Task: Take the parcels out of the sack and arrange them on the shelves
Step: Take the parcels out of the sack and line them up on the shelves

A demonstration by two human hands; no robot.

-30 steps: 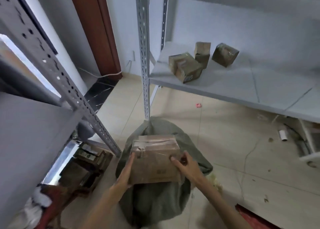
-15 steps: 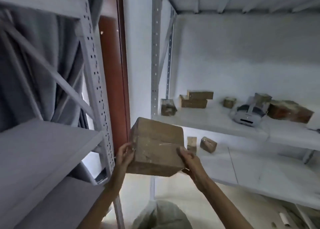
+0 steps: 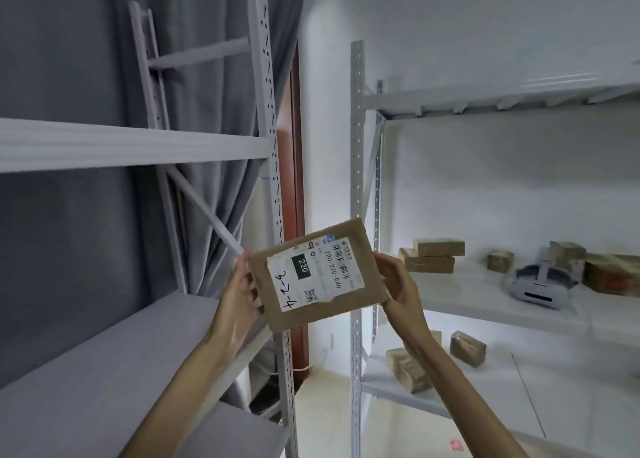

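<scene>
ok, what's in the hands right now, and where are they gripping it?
A cardboard parcel, label side toward the camera. The left hand grips its left edge and the right hand its right edge, raised between the two shelving units.

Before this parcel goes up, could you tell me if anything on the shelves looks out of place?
Yes: a white headset lies among the brown parcels on the right-hand shelf; it is no parcel.

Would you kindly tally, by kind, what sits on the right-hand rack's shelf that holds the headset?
Brown cardboard parcels: 5
White-grey headset: 1
Total: 6
</scene>
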